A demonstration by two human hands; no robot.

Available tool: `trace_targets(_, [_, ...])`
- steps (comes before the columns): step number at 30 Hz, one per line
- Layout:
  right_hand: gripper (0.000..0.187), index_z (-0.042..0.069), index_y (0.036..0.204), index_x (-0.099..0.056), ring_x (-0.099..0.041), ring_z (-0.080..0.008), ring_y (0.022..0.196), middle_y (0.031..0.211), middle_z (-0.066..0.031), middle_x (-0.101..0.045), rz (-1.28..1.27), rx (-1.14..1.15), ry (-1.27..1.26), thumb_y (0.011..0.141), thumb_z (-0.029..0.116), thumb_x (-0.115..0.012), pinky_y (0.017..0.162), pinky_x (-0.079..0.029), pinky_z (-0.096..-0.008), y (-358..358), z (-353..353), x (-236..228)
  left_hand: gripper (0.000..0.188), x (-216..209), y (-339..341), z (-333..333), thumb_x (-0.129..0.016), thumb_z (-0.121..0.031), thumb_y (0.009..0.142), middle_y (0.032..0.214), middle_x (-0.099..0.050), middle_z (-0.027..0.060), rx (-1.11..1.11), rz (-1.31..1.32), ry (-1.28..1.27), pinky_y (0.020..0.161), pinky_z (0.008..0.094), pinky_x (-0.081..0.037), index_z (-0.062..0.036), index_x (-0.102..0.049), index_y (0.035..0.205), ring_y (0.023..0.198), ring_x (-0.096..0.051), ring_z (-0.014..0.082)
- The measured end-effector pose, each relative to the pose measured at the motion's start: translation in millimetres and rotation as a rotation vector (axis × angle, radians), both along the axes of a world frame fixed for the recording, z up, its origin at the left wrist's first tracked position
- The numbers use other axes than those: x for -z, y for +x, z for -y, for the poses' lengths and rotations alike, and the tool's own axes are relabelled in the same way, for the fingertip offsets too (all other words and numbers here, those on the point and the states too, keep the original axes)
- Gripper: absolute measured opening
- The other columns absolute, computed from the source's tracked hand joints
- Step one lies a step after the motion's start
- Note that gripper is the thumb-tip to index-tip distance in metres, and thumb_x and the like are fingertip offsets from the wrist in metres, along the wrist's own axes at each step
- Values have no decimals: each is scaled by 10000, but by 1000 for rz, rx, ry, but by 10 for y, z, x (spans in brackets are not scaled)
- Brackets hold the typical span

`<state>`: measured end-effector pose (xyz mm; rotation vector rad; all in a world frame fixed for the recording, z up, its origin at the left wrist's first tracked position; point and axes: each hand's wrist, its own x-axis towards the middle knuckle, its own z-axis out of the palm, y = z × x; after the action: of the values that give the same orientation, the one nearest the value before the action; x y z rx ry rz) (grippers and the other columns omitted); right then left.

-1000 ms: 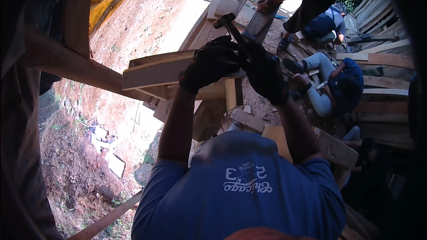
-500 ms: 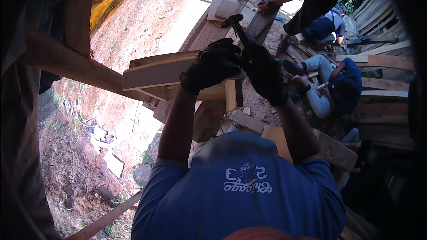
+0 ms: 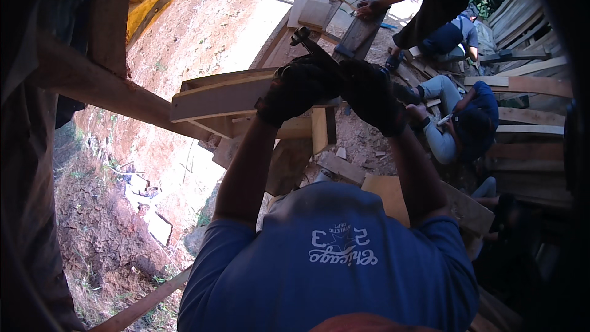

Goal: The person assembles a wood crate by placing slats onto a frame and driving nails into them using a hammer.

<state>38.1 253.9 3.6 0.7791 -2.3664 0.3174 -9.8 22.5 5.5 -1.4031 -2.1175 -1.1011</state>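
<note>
My right hand (image 3: 373,99), in a dark glove, is closed round a hammer (image 3: 319,52); its head points up and to the left, above my other hand. My left hand (image 3: 296,91), also in a dark glove, rests at the right end of a box-like wooden frame (image 3: 215,103) with curved side boards. Its fingers are curled together, and what they hold, if anything, is lost in the dark glove. The frame reaches left from my hands at a slight tilt.
A bench of planks (image 3: 362,34) stretches away ahead, where a standing person's hand (image 3: 370,7) rests. At the right a person in a blue shirt (image 3: 479,117) sits, and another crouches farther off. Stacked boards (image 3: 528,117) line the right side. A thick beam (image 3: 117,95) stands left.
The hammer's head has swung left and slightly down, towards my left hand. My right hand has tilted with it and moved slightly. The frame stays nearly in place.
</note>
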Motion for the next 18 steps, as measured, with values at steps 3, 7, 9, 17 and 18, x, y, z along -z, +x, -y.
trace_targets(3, [285,126,1217,-714,-686,-289,1060,1197,-71,-687,-15,-92,15,945,210,-719,868,-544,-439,-55,2,-202,230,125,-10,43,-770,-62,866,1104,-782,44,-135,-119,-165,1033,414,-546,-127,-807,1083,1111,-720,248])
trace_targets(7, [211,112,1123,-702,-696,-288,985,1097,-70,-687,73,-105,-5,931,199,-719,828,-558,-443,-88,47,-288,237,146,-28,59,-773,-83,868,1099,-784,54,-156,-113,-186,1038,422,-542,-127,-800,1099,1127,-716,253])
trace_targets(9, [195,110,1101,-699,-694,-287,968,1065,-71,-682,64,-100,-11,925,192,-718,827,-558,-444,-77,63,-278,227,147,-21,31,-779,-77,859,1094,-785,56,-153,-53,-142,1033,421,-545,-122,-802,1081,1124,-716,254])
trace_targets(17, [296,107,1169,-709,-682,-305,1006,1109,-94,-672,-49,12,121,887,194,-717,829,-556,-457,-6,108,-198,209,223,-82,25,-792,-65,840,1064,-787,53,-64,4,-46,1025,414,-551,-114,-805,1043,1116,-717,263])
trace_targets(18, [306,108,1179,-706,-678,-299,1022,1123,-92,-670,-32,9,120,886,197,-714,834,-555,-456,-8,116,-201,210,233,-83,29,-793,-67,840,1065,-787,50,-100,-49,-83,1025,413,-551,-116,-806,1044,1117,-718,263])
